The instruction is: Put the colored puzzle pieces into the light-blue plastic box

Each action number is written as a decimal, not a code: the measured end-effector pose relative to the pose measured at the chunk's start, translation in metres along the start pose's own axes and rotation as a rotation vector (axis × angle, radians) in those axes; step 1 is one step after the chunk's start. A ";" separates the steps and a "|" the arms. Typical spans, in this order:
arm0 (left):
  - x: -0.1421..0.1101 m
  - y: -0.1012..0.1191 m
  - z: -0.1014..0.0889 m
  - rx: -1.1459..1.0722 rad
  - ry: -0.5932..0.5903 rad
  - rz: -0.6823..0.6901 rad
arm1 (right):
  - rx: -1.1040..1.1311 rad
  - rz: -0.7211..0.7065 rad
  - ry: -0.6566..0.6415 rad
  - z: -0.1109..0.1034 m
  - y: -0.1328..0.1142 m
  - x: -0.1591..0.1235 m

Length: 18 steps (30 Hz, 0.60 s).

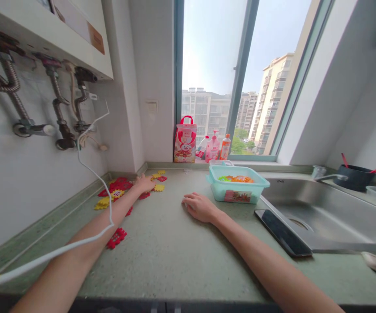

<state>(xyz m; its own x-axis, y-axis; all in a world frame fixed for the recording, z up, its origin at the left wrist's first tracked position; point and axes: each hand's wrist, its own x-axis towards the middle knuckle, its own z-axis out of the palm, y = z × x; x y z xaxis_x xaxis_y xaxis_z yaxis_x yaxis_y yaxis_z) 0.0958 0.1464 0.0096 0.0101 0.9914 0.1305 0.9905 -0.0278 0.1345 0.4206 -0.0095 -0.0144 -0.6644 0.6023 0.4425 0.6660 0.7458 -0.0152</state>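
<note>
My left hand (145, 183) reaches far across the green counter (168, 252) into a scatter of red and yellow flat snowflake pieces (118, 191) near the back corner; its fingers rest among them and I cannot tell if it grips one. My right hand (199, 206) lies palm down on the counter, fingers loosely curled, holding nothing. Just right of it stands a teal plastic box (236, 190) with several orange and green pieces inside. One red cluster (116, 238) lies apart, beside my left forearm.
A steel sink (321, 213) with a tap is to the right, a black phone (282, 232) on its edge. A red gift bag (185, 143) and bottles (219, 148) stand on the window sill. Pipes and a white cable (86, 165) hang at left.
</note>
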 end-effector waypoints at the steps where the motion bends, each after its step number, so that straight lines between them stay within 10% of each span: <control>1: -0.006 0.000 0.000 0.006 -0.013 0.030 | 0.005 -0.004 0.002 0.000 0.000 0.000; 18: -0.144 0.021 -0.037 -0.139 -0.120 0.764 | 0.103 -0.012 0.049 0.002 -0.021 -0.002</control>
<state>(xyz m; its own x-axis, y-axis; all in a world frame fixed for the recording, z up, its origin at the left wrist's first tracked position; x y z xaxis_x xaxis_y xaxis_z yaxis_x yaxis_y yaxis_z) 0.1101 -0.0014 0.0295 0.7039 0.6982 0.1308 0.6773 -0.7152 0.1727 0.4072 -0.0260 -0.0162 -0.6531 0.5801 0.4867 0.6177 0.7799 -0.1006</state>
